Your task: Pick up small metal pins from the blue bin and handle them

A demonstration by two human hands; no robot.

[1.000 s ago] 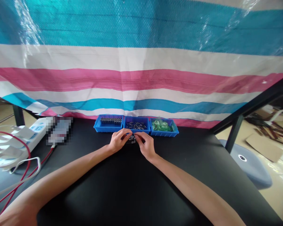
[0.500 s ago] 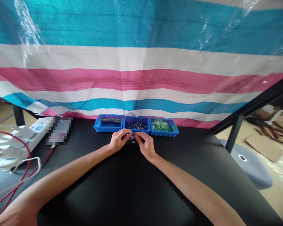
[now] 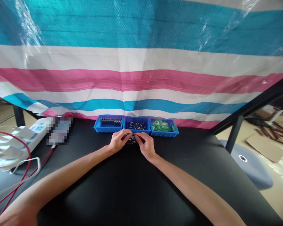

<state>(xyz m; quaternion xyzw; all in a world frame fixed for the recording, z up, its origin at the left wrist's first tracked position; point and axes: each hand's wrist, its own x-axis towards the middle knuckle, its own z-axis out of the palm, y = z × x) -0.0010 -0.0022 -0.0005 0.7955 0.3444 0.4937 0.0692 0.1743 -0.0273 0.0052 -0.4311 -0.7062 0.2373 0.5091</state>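
- Head view: across the upper half of the frame, a striped sheet, hung behind the work, probably as a screen.
- Across the lower half, a black table, likely useful as a dark ground for bright metal.
- Right edge, a grey-blue stool-like object, off the table and seemingly out of the way.
- Left edge, a white power strip with a red cable, well apart from the hands, perhaps to leave the arms free.
- Just beside the strip, a pixelated device, presumably near for power.
- Middle of the frame, side by side: a left bin, a middle bin and a right bin, all blue, apparently a way of separating kinds within reach.
- Just in front of the middle bin, left hand and right hand, thumb and forefinger of each drawn together at the tips, apparently pinching a small piece from both sides to steady it; cannot tell its kind.
- In the right bin, green packets; in the left, dark short cylinders, lined up, maybe for easy picking.
- Smallest: slim metal pieces, heaped in the middle bin, and loose metal bits between the hands, probably within fingertip reach.
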